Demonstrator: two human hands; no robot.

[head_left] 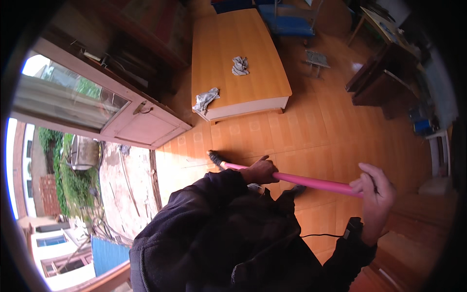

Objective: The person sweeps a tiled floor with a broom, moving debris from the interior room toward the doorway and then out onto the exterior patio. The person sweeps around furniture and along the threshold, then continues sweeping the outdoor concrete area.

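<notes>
A long pink pole (pixel 316 183) slants across in front of my body, its right end a little lower in the picture. Around its middle the fingers of my left hand (pixel 261 171) are closed, with the thumb up. My right hand (pixel 374 189) grips the pole close to its right end, one finger sticking out. At the pole's left end, by the floor, is a small dark piece (pixel 215 156) with a pale patch; I cannot make out its kind. One dark shoe (pixel 294 190) shows below the pole.
A low wooden table (pixel 258 39) stands ahead, with two crumpled grey cloths (pixel 240 65) (pixel 206 100) on it. To the left a pink door (pixel 146 121) opens onto a yard. A small stool (pixel 317 59) and dark wooden panels (pixel 384 87) are at the right.
</notes>
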